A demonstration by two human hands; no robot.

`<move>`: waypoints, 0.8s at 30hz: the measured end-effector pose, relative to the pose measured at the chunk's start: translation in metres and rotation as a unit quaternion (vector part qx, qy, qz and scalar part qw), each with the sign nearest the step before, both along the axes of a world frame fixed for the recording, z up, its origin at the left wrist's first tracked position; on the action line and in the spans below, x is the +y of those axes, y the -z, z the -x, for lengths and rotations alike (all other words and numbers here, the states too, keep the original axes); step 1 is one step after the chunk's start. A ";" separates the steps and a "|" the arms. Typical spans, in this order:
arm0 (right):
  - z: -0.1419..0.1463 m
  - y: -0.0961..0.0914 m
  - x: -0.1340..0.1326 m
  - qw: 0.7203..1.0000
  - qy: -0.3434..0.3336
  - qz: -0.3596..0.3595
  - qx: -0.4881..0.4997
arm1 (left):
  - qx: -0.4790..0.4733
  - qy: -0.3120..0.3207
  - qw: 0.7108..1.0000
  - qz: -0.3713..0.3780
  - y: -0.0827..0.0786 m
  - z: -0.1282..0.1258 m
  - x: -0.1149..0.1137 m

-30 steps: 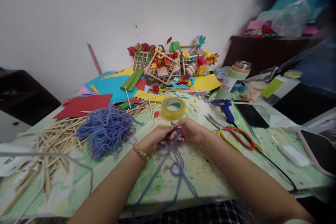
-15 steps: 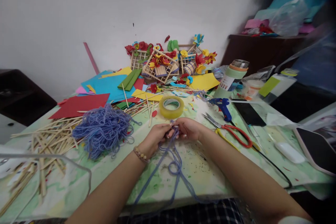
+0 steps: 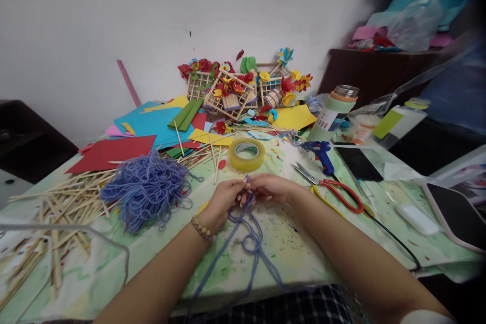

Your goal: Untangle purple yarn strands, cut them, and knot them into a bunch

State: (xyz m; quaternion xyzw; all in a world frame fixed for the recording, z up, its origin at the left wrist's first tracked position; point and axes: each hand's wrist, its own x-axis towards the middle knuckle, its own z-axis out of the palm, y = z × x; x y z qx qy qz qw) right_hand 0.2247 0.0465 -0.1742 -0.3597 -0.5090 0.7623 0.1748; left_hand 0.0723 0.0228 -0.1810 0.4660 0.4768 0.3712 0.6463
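Observation:
Purple yarn (image 3: 253,250) is pinched between the fingertips of both hands above the middle of the table. My left hand (image 3: 228,196) is closed on it, a beaded bracelet (image 3: 203,228) round the wrist. Closed on the same yarn from the other side is my right hand (image 3: 271,188). A small bunched part of the yarn shows between the fingers; its exact form is hidden. Loose strands loop down from the hands and over the table's front edge. Just beyond the fingers lies a roll of clear yellowish tape (image 3: 246,155).
A tangled heap of purple yarn (image 3: 146,190) and wooden sticks (image 3: 56,223) lie left. Scissors (image 3: 341,195), a glue gun (image 3: 321,154), a phone (image 3: 359,162) and a bottle (image 3: 334,111) stand or lie right. Coloured paper (image 3: 114,153) and stick frames with paper flowers (image 3: 231,93) are behind.
Both hands stay together on the yarn, with the fingers shifted slightly and a bit of yarn now poking up above them. The whole view has moved a little.

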 end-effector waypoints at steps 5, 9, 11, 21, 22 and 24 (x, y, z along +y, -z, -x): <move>0.000 0.002 -0.002 0.997 0.039 -0.071 0.012 | -0.016 -0.060 0.998 -0.001 0.003 0.002 0.002; -0.002 -0.002 -0.003 0.995 0.050 -0.080 0.011 | -0.026 -0.119 0.992 -0.029 0.001 -0.001 0.000; -0.003 -0.003 -0.003 0.995 0.053 -0.080 0.011 | -0.026 -0.143 0.988 -0.045 0.000 -0.001 0.000; -0.010 -0.002 0.007 0.980 0.177 -0.059 0.070 | -0.004 -0.255 0.961 -0.103 0.001 0.010 0.010; -0.009 -0.003 0.007 0.978 0.184 -0.058 0.076 | -0.006 -0.256 0.961 -0.103 0.002 0.010 0.011; -0.007 -0.003 0.006 0.976 0.191 -0.057 0.092 | -0.014 -0.252 0.963 -0.096 0.002 0.010 0.012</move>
